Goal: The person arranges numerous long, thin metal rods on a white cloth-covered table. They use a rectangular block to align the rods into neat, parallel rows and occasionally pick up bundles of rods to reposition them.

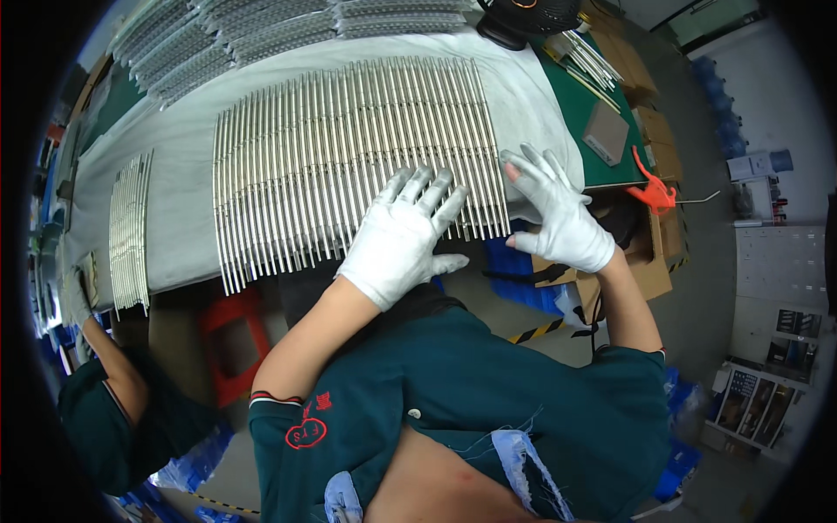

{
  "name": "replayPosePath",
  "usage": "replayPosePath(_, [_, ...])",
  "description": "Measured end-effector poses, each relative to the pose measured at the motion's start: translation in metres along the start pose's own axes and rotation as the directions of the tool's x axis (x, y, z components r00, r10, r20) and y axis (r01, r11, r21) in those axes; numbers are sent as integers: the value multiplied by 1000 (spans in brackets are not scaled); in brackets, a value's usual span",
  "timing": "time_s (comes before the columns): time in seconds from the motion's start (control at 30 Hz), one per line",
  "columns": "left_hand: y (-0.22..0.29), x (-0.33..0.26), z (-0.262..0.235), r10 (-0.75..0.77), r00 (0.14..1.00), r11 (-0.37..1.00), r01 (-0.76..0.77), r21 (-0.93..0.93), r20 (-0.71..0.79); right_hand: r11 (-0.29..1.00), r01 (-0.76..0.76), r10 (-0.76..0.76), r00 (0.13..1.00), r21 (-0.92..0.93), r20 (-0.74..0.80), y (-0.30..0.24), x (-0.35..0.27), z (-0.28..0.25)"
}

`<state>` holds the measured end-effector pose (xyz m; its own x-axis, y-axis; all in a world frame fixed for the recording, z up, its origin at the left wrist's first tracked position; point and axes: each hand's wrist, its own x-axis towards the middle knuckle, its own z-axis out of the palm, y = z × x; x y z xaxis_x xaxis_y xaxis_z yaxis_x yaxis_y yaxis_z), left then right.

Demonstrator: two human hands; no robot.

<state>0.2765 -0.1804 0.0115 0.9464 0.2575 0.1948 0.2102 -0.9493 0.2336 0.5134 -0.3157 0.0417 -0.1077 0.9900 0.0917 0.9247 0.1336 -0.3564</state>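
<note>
a wide row of thin, shiny metal rods is laid side by side on a white cloth spread over the tabletop, whose green surface shows at the right. the rods are straight, round and polished, and their near ends reach to the front edge of the cloth. the left hand, covered by a white knitted glove, is laid flat on the near ends of the rods with the fingers spread wide; nothing is gripped. the right hand, gloved in the same way, is spread open on the cloth just beside the right edge of the row, its fingertips touching the outermost rods; nothing is held. a smaller bundle of similar rods is seen at the left end of the cloth, near another person's gloved hand. more rods are stacked in bundles at the far edge. a black fan and a flat brown card are placed at the right.
</note>
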Motion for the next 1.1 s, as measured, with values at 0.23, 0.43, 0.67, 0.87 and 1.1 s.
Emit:
replayPosePath(0.23, [6, 33, 12, 81, 996, 996, -82, -35, -24, 990, 6, -3, 1000, -144, 16, 2, 1, 13])
replayPosePath(0.43, [5, 31, 14, 85, 996, 996, -85, -22, -30, 998, 59, -59, 998, -23, -23, -6, 8, 12])
replayPosePath(0.67, [3, 29, 12, 72, 997, 997, -73, -35, -32, 999, 26, -27, 999, -21, -24, -4, 15, 15])
replayPosePath(0.87, [0, 23, 5, 50, 998, 998, -51, 42, 36, 994, 85, -83, 996, -73, 22, -18, 29, 22])
replayPosePath(1.1, [-11, 9, 0, 32, 999, 999, -32, 9, 6, 993, 115, -114, 993, 26, -35, -26, 35, 20])
